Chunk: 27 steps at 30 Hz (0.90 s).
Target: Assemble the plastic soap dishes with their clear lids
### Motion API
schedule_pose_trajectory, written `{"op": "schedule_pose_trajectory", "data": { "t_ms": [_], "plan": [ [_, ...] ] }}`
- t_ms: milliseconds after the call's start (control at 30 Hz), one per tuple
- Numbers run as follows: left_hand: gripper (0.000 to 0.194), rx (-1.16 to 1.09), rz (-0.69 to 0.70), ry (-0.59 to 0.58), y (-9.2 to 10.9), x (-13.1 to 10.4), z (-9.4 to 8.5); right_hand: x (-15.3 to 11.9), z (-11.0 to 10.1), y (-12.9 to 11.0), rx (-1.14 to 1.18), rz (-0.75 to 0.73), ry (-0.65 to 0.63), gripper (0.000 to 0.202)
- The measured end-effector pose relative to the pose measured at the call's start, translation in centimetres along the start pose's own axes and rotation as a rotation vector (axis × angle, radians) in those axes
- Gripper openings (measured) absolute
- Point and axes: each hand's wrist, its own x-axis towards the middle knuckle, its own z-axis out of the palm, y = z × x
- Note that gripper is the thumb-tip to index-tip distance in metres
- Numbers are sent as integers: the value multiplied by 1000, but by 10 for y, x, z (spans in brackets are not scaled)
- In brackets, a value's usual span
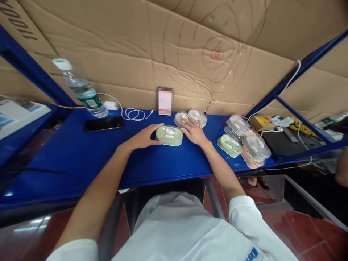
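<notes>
A green oval box with a clear lid (169,135) lies on the blue table in front of the body. My left hand (145,137) grips its left end, thumb at the near edge and fingers at the far edge. Just right of the box, my right hand (194,131) has its fingers spread over two grey lidded boxes, the left one (179,117) and the right one (201,117). Whether those fingertips press on the lids cannot be made out. Further right, a second green box (230,145) lies beside several grey and pink boxes, some stacked.
On the blue table (160,165) at the left are a black phone (103,124), a water bottle (86,95) and a white cable (134,115). A small screen (165,102) leans on the cardboard wall (130,54). Blue posts flank the table.
</notes>
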Motion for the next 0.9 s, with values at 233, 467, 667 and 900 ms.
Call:
{"op": "schedule_pose_trajectory", "data": {
  "t_ms": [233, 467, 667, 900],
  "plan": [
    [88, 217, -21, 131, 11, 9, 28, -18, -21, 32, -127, 247, 184, 38],
    [85, 520, 40, 151, 51, 44, 70, -14, -2, 0, 36, 67, 18, 53],
    [88, 347, 72, 119, 36, 49, 75, -16, -12, 19, 105, 7, -96, 60],
    [61, 295, 241, 253, 35, 44, 76, -13, -16, 9, 36, 83, 58, 43]
  ]
}}
